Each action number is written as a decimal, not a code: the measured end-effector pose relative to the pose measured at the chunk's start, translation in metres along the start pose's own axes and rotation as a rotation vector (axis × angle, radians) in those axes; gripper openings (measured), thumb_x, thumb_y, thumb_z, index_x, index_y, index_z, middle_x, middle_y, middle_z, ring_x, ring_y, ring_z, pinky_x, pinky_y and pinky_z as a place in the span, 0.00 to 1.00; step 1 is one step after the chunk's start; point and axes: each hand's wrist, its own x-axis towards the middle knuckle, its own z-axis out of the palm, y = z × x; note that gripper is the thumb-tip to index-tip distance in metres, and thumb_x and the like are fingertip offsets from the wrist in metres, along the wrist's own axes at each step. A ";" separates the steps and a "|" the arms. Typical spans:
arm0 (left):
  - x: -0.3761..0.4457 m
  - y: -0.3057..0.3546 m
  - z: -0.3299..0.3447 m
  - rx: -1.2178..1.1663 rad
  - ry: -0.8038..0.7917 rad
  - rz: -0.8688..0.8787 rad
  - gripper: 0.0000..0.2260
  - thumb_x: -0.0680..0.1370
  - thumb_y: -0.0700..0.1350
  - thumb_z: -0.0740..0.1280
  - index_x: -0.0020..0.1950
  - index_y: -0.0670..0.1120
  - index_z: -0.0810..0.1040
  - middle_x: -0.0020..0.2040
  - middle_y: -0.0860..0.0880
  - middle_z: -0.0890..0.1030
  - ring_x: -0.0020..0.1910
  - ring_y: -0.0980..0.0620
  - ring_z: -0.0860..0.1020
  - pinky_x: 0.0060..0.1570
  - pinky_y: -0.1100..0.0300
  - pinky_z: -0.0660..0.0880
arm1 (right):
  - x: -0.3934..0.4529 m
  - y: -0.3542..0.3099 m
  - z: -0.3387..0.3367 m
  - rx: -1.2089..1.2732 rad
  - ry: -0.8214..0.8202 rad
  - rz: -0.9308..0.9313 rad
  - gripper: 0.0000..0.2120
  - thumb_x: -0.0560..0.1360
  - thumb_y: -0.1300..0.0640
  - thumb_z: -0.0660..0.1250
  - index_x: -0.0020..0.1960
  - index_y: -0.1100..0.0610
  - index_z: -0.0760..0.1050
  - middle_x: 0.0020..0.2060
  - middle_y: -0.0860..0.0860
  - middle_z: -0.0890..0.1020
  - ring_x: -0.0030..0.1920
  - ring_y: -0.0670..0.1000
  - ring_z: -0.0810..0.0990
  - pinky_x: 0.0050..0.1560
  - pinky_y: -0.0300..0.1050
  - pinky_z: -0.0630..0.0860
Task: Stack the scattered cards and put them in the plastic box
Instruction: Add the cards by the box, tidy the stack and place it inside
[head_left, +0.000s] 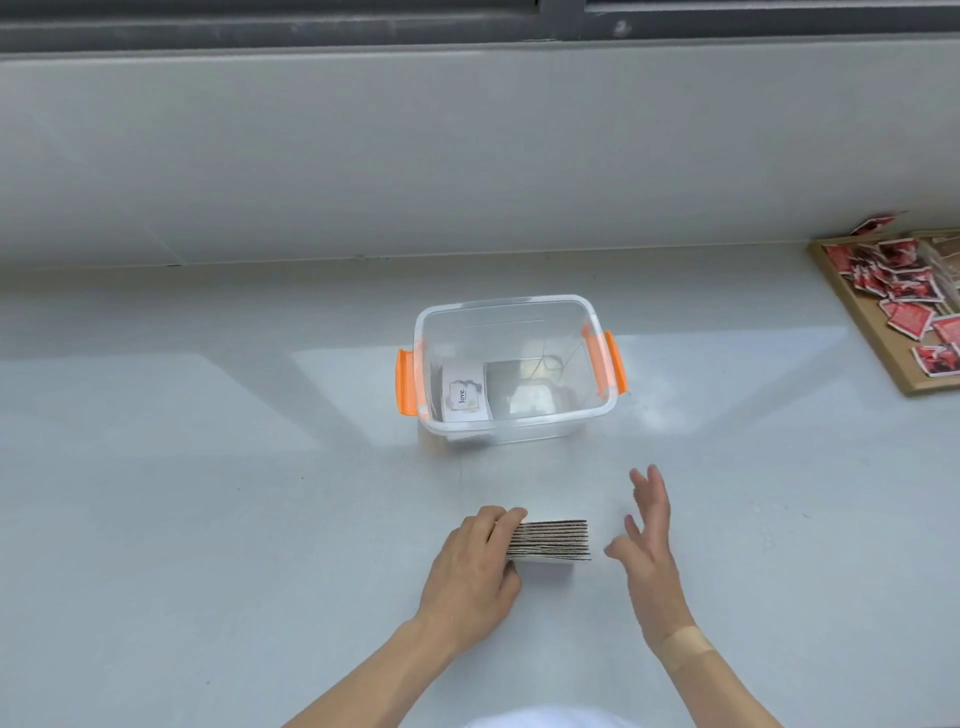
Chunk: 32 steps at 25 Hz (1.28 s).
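- Gripping the stack of cards (550, 540) at its left end, our left hand (475, 569) has its fingers curled over the top edge and its thumb underneath, so the cards stand on edge on the grey surface (208, 493) with their striped edges facing us.
- Just right of the stack, our right hand (649, 540) is spread wide with fingers apart and holds nothing; its thumb points toward the right end of the cards without touching them.
- Across our right wrist we see a tan adhesive bandage (684, 648).
- Beyond both hands, near the middle of the surface, we see the plastic box (511, 312), clear, lidless, with an orange latch (405, 382) on its left side and another on its right.
- Inside the box, against its left wall, lies a white card printed "love." (466, 396).
- At the far right edge, well apart from the box, a wooden tray (878, 343) holds a loose heap of red packets (901, 291).
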 end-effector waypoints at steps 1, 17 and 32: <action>0.000 0.000 0.001 0.005 -0.002 -0.007 0.26 0.73 0.43 0.61 0.71 0.50 0.65 0.64 0.50 0.72 0.55 0.48 0.74 0.55 0.55 0.73 | -0.003 0.001 -0.004 0.086 0.085 0.045 0.44 0.64 0.65 0.57 0.77 0.45 0.50 0.75 0.42 0.60 0.73 0.35 0.56 0.73 0.47 0.54; -0.008 0.002 0.002 0.037 0.044 -0.102 0.22 0.70 0.43 0.70 0.62 0.51 0.71 0.58 0.51 0.75 0.51 0.47 0.75 0.50 0.56 0.74 | -0.020 0.010 0.024 0.002 -0.093 0.201 0.39 0.71 0.79 0.53 0.74 0.49 0.61 0.71 0.46 0.71 0.67 0.41 0.70 0.54 0.35 0.72; -0.006 -0.001 0.002 0.082 0.067 -0.125 0.20 0.71 0.46 0.69 0.63 0.51 0.71 0.58 0.50 0.73 0.52 0.47 0.74 0.53 0.56 0.71 | -0.009 -0.008 0.053 -1.038 -0.486 -0.395 0.40 0.70 0.57 0.67 0.78 0.54 0.52 0.75 0.43 0.61 0.77 0.51 0.54 0.73 0.46 0.61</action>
